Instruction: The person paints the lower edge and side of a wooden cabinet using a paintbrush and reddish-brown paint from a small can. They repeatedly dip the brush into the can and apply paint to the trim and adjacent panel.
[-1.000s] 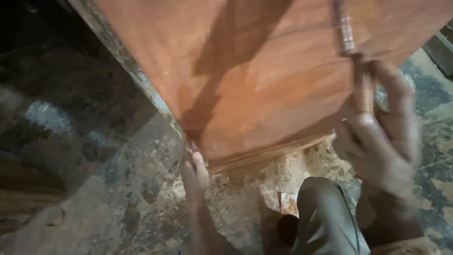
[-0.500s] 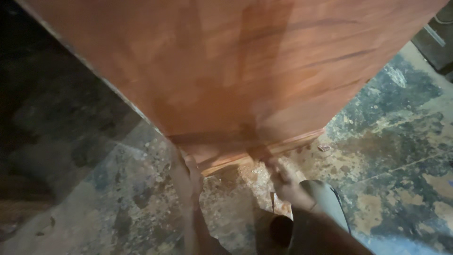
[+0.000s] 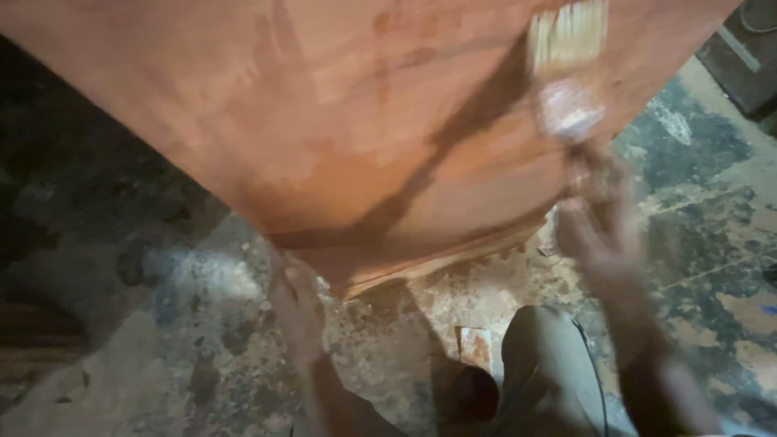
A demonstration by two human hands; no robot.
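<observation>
We are mid-stroke, brushing finish on the reddish wooden panel [image 3: 356,121] filling the frame's top — right hand [image 3: 603,235], blurred, apparently wraps the paintbrush [image 3: 566,69] upper right; left hand [image 3: 295,303] presses the lower edge. Next: an even pull.

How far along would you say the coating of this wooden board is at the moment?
Most of the wooden board already looks evenly reddish-brown, though blur hides the detail. In hand: the right hand holds a paintbrush over the board's upper right, while the left hand steadies its near edge. The pale near edge strip looks uncoated.
</observation>
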